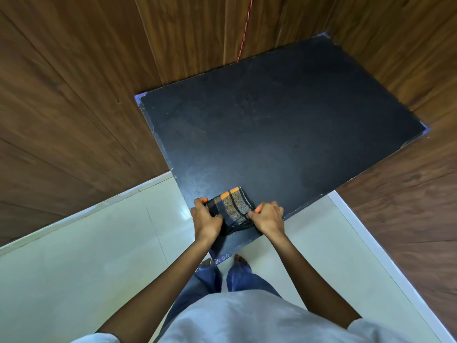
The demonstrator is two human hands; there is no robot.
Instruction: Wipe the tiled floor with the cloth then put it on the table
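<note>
The cloth (231, 207) sits folded at the table's (284, 120) near edge, left hand (205, 219) and right hand (268, 217) pinching opposite ends with curled fingers, probably squaring it up so it lies flat.

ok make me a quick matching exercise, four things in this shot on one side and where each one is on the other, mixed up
Things:
1. cloth
2. left hand
3. table
4. red cord

Places:
A. hanging down the wood panel behind the table
B. set in the corner of the wood walls
C. on the table's near edge, between both hands
D. gripping the cloth's left end

Pairs: 1-C, 2-D, 3-B, 4-A
</note>
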